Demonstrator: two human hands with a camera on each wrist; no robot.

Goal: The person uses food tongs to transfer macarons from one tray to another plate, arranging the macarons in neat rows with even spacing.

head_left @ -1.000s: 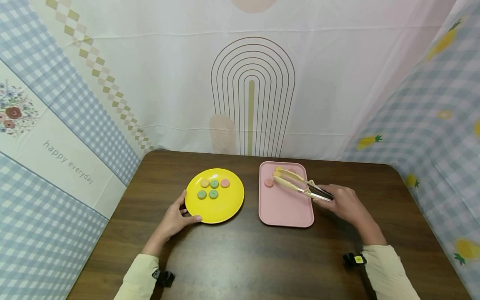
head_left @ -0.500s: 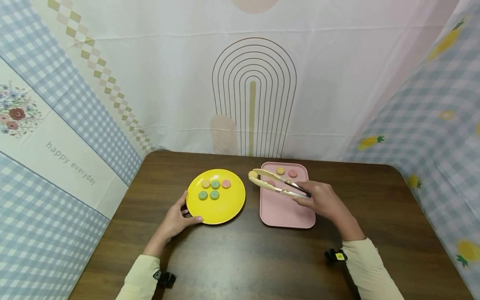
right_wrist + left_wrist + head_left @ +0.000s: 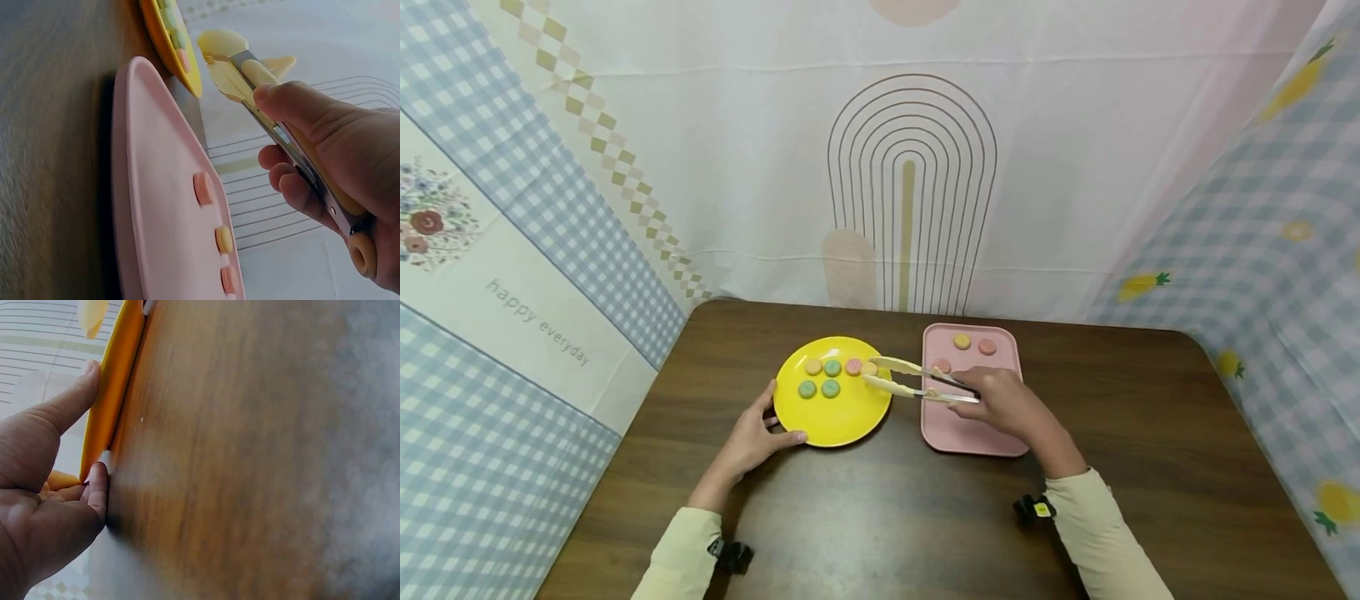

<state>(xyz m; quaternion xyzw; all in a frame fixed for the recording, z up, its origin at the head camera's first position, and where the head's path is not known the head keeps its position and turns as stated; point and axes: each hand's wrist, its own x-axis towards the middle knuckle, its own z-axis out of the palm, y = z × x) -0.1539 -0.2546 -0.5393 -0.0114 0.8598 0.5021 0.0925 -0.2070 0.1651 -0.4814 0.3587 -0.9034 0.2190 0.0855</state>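
Note:
On the left of the table, my left hand [image 3: 754, 442] holds the near-left rim of a round yellow plate [image 3: 842, 421]. Its thumb lies over the rim, with fingers at the underside [image 3: 97, 490]. Several small macarons, such as a green one [image 3: 831, 388] and a pink one [image 3: 853, 367], lie on the plate. My right hand [image 3: 1003, 404] grips metal tongs [image 3: 917, 379] with cream tips. A yellow macaron [image 3: 869, 368] sits between those tips over the plate's right side, beside the pink one. Whether it touches the plate cannot be told.
A pink rectangular tray [image 3: 970, 437] stands right of the plate, under my right hand. On it lie a yellow macaron [image 3: 962, 341] and two pink ones, one at the back right [image 3: 987, 346]. Patterned cloth [image 3: 737, 167] hangs behind the brown table [image 3: 880, 533].
My right hand has moved left with the tongs, carrying a yellow macaron from the pink tray to above the yellow plate. My left hand has stayed at the plate's rim.

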